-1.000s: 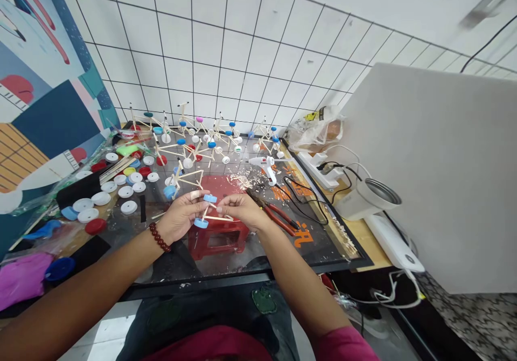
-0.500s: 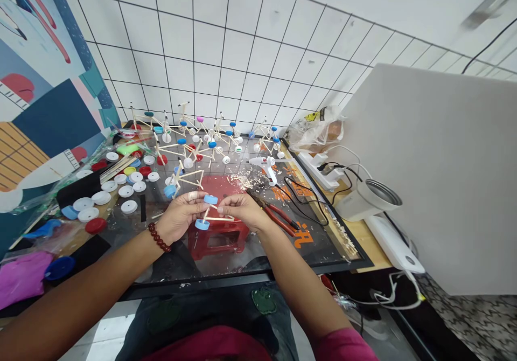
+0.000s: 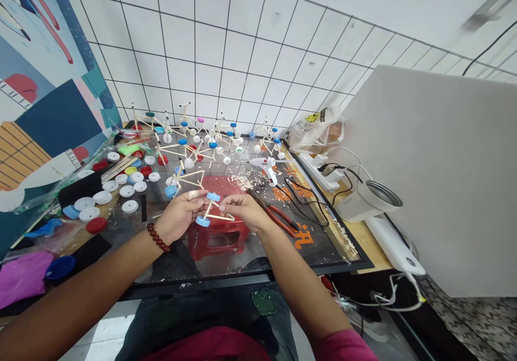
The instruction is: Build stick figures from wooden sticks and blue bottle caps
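Note:
Above a red plastic stool (image 3: 220,231), both my hands meet at a small stick frame (image 3: 218,216) made of thin wooden sticks. One light blue bottle cap (image 3: 213,196) is at its top and another blue cap (image 3: 202,221) at its lower left. My left hand (image 3: 183,213), with a bead bracelet at the wrist, is closed on the frame beside the upper cap. The fingers of my right hand (image 3: 241,210) pinch at the frame's right side near that cap; their exact grip is partly hidden.
Several similar stick models (image 3: 194,148) stand along the tiled wall. White bottle caps (image 3: 130,206) and coloured ones lie at left. A white glue gun (image 3: 264,167), red-handled pliers (image 3: 280,218), a power strip (image 3: 323,172) and a grey-white can (image 3: 369,202) are to the right.
The stick frame has turned slightly in my fingers, and its upper cap has tilted and shifted a little right and up. Both hands stay in nearly the same place.

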Tool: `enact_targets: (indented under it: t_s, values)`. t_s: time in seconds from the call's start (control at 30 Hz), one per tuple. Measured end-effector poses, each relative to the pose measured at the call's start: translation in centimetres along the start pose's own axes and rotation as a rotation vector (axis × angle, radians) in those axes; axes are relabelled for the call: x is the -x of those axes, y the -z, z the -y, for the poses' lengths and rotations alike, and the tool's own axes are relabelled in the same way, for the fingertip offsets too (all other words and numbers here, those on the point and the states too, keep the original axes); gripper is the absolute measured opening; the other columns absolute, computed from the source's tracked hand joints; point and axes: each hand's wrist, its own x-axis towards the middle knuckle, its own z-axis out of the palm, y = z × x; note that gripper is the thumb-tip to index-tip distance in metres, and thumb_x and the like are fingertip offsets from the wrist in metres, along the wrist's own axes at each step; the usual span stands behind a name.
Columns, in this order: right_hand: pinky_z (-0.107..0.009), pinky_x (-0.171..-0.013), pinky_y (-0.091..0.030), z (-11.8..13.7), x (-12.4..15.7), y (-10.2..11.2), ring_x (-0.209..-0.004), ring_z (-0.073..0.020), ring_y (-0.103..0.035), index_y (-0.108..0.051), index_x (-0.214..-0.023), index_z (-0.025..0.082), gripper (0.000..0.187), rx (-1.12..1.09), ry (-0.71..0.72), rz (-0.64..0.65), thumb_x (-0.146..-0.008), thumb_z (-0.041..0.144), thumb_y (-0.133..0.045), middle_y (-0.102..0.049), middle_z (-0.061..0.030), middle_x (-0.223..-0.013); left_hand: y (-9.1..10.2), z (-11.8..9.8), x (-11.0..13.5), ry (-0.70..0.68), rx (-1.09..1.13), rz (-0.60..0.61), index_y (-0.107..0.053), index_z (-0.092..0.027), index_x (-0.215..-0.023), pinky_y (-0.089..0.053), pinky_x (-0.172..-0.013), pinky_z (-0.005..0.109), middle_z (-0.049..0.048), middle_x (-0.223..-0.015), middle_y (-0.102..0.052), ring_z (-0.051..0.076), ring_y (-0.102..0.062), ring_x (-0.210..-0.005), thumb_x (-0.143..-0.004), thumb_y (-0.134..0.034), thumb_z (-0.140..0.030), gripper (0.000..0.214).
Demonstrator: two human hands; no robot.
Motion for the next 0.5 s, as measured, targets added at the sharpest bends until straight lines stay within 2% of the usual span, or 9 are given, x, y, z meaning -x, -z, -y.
enact_targets:
  t_s: [0.1,0.17,0.27,0.5]
  values:
    - [-0.025,-0.060,-0.040,-0.12,-0.07,0.09,-0.057,-0.0104,-0.055,-0.072,-0.068,0.018,0.039,-0.009,0.022,-0.015,-0.057,0.052,-0.088,-0.069,0.0012,-0.062,-0.19,-0.13,0.03,-0.009,0.005,-0.011,-0.075,-0.013,-0.088,-0.058,-0.066,0.025,0.0077,-0.078,-0.077,0.016,-0.071,-0.069,-0.071,-0.079,-0.009,0.018]
    - [-0.025,-0.060,-0.039,-0.12,-0.05,0.10,-0.057,-0.0098,-0.054,-0.072,-0.068,0.018,0.039,-0.010,0.022,-0.010,-0.057,0.052,-0.088,-0.068,0.0016,-0.062,-0.28,-0.17,0.11,-0.008,-0.035,0.017,-0.075,-0.012,-0.084,-0.056,-0.063,0.025,0.0073,-0.076,-0.076,0.016,-0.070,-0.069,-0.071,-0.081,-0.015,0.014]
    - [-0.025,-0.060,-0.039,-0.01,0.02,0.04,-0.056,-0.0092,-0.052,-0.072,-0.068,0.018,0.039,-0.009,0.021,-0.001,-0.057,0.052,-0.088,-0.068,0.0019,-0.061,-0.38,-0.18,0.32,0.005,-0.118,0.068,-0.075,-0.012,-0.078,-0.053,-0.058,0.024,0.0065,-0.072,-0.073,0.016,-0.066,-0.065,-0.069,-0.085,-0.024,0.018]
    - [-0.026,-0.061,-0.039,-0.07,0.01,0.08,-0.057,-0.0101,-0.053,-0.073,-0.068,0.017,0.036,-0.004,0.017,-0.004,-0.058,0.048,-0.088,-0.066,0.0018,-0.061,-0.85,-0.15,0.89,0.014,-0.198,0.083,-0.076,-0.011,-0.071,-0.049,-0.056,0.023,0.0047,-0.066,-0.070,0.013,-0.062,-0.061,-0.062,-0.089,-0.032,0.026]
